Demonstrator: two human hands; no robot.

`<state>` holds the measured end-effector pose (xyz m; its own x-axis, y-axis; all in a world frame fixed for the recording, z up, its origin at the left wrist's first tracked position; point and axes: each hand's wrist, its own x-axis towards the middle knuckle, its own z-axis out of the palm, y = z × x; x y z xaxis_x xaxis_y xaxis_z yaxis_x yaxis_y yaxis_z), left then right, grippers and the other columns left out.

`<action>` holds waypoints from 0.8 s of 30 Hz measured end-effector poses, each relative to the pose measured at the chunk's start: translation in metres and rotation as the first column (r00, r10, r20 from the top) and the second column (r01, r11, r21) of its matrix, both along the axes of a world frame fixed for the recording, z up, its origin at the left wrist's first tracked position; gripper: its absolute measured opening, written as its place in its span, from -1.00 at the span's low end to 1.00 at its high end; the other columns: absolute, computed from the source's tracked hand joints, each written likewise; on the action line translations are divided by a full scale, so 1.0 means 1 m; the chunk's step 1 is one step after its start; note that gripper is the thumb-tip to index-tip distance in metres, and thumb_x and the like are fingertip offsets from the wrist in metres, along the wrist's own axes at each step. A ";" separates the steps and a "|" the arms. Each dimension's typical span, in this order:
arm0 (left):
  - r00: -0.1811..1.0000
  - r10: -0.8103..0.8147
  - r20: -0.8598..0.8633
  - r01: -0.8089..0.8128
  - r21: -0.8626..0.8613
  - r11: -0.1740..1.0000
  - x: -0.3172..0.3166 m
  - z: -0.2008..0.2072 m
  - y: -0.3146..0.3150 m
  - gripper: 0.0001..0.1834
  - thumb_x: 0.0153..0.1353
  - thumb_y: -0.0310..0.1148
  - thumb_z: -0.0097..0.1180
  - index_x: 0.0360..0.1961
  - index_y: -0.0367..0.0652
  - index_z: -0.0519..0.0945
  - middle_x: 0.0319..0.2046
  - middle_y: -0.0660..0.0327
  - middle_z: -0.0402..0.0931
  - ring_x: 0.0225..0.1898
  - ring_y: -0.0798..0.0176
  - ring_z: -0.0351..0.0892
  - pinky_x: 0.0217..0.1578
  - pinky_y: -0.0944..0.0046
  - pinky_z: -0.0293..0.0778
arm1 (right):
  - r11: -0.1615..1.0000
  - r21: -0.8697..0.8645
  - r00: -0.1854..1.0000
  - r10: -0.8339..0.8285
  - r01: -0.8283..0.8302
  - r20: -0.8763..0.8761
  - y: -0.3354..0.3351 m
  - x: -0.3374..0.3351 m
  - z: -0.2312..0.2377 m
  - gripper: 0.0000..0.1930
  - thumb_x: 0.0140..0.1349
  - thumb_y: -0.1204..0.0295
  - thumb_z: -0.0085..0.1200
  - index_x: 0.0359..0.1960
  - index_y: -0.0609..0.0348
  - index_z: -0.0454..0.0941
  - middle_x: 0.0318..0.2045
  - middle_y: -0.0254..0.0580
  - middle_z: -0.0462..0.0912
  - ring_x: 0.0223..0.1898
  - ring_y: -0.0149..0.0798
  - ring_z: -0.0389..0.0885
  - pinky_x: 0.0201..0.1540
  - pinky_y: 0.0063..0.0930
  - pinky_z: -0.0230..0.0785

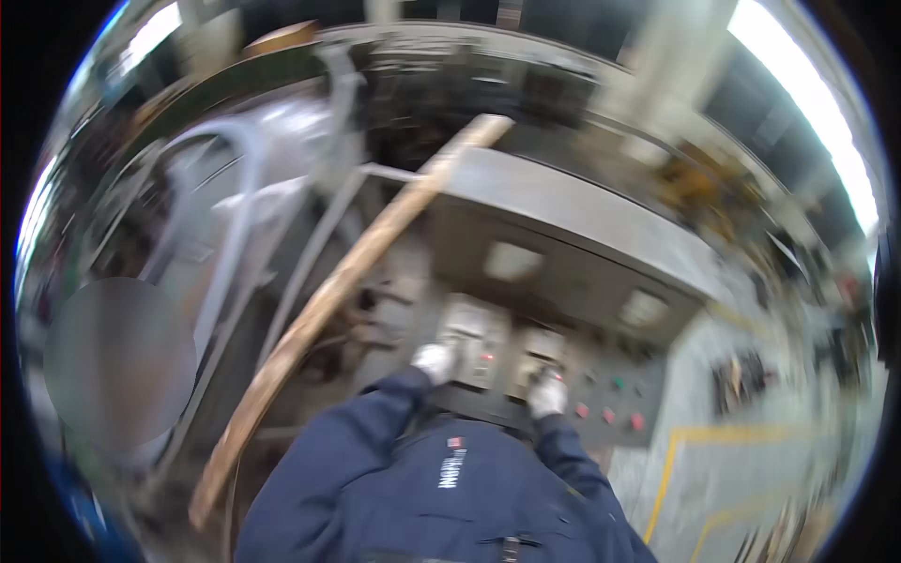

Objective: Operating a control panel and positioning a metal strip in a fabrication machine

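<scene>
Workshop interior, strip lights overhead, much of it smeared by motion blur. Far left: curved whitish tube, loose, thin-walled by the look of it. Next, long timber, rough and brown, slanting up to meet the corner of a grey console.

Control units sit side by side on the console's lower panel, right in front of the wearer. Left control unit: pale, boxy, upright rectangle, small red light near its right side. Left hand, white-gloved, at its left edge; fingers too blurred to tell whether spread or pinching.

Right control unit: similar pale box, darker patch toward its lower part, red glow at its right side. Right hand, also gloved, at its lower right corner; grip likewise cannot be told.

Handling, my judgement: both units hard, rigid, probably fixed to the panel, so nothing to lift. Faces likely smooth, fairly delicate; steady by the side edges, light fingertip pressure on the front. Gloves may dull the feel of small controls.

Further right: red push buttons in a row, then yellow floor line.
</scene>
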<state>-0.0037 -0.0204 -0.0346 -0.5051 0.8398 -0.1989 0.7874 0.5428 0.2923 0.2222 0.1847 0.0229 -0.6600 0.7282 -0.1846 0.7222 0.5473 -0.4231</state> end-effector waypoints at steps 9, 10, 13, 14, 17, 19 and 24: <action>0.982 0.121 0.142 -0.151 0.219 0.964 0.021 0.070 0.020 -0.70 0.22 -0.26 0.15 -0.07 -0.15 0.57 -0.20 -0.10 0.65 -0.14 -0.24 0.66 -0.12 -0.10 0.57 | 0.996 0.009 0.977 -0.089 0.093 -0.196 0.011 0.002 -0.035 -0.75 0.27 0.32 0.10 -0.16 0.24 0.55 -0.28 0.17 0.68 -0.18 0.17 0.69 -0.14 0.04 0.52; 0.990 0.083 0.117 -0.106 0.205 0.973 0.022 0.073 0.025 -0.67 0.23 -0.26 0.15 -0.02 -0.14 0.56 -0.17 -0.13 0.63 -0.14 -0.25 0.66 -0.11 -0.11 0.57 | 0.994 0.028 0.974 -0.097 0.105 -0.205 0.009 0.004 -0.036 -0.73 0.26 0.30 0.12 -0.15 0.24 0.55 -0.27 0.17 0.68 -0.17 0.16 0.69 -0.13 0.04 0.52; 0.992 0.060 0.110 -0.079 0.176 0.981 0.022 0.075 0.027 -0.64 0.24 -0.24 0.15 0.02 -0.15 0.55 -0.13 -0.13 0.63 -0.13 -0.24 0.66 -0.09 -0.12 0.56 | 0.993 0.010 0.976 -0.115 0.119 -0.186 0.009 0.008 -0.046 -0.72 0.27 0.29 0.13 -0.12 0.24 0.55 -0.28 0.18 0.68 -0.18 0.16 0.69 -0.12 0.04 0.52; 0.988 0.077 0.137 -0.101 0.170 0.980 0.021 0.075 0.023 -0.63 0.24 -0.23 0.15 0.02 -0.16 0.55 -0.10 -0.13 0.62 -0.11 -0.24 0.65 -0.07 -0.13 0.55 | 0.993 0.038 0.972 -0.102 0.112 -0.210 0.005 0.006 -0.043 -0.70 0.27 0.28 0.13 -0.10 0.25 0.55 -0.28 0.17 0.68 -0.18 0.15 0.69 -0.11 0.04 0.52; 0.987 0.083 0.136 -0.105 0.163 0.981 0.019 0.076 0.019 -0.64 0.24 -0.22 0.16 0.00 -0.17 0.55 -0.12 -0.12 0.63 -0.11 -0.24 0.65 -0.06 -0.13 0.55 | 0.988 0.118 0.980 -0.077 0.100 -0.186 -0.001 0.001 -0.031 -0.83 0.25 0.45 0.07 -0.16 0.19 0.56 -0.30 0.09 0.71 -0.20 0.03 0.75 -0.15 -0.08 0.58; 0.990 0.070 0.124 -0.089 0.155 0.984 0.020 0.077 0.020 -0.64 0.24 -0.22 0.17 0.00 -0.17 0.55 -0.12 -0.12 0.63 -0.11 -0.24 0.65 -0.06 -0.13 0.55 | 0.986 0.121 0.975 -0.091 0.117 -0.204 -0.002 0.003 -0.039 -0.82 0.25 0.46 0.07 -0.15 0.20 0.56 -0.29 0.08 0.72 -0.20 0.04 0.75 -0.14 -0.07 0.58; 0.988 0.051 0.144 -0.074 0.158 0.985 0.018 0.074 0.024 -0.65 0.24 -0.22 0.17 -0.01 -0.16 0.55 -0.13 -0.13 0.63 -0.11 -0.25 0.64 -0.07 -0.14 0.55 | 0.987 0.058 0.965 -0.136 0.152 -0.226 0.002 0.006 -0.042 -0.67 0.26 0.29 0.13 -0.03 0.24 0.54 -0.25 0.16 0.68 -0.17 0.15 0.69 -0.09 0.04 0.51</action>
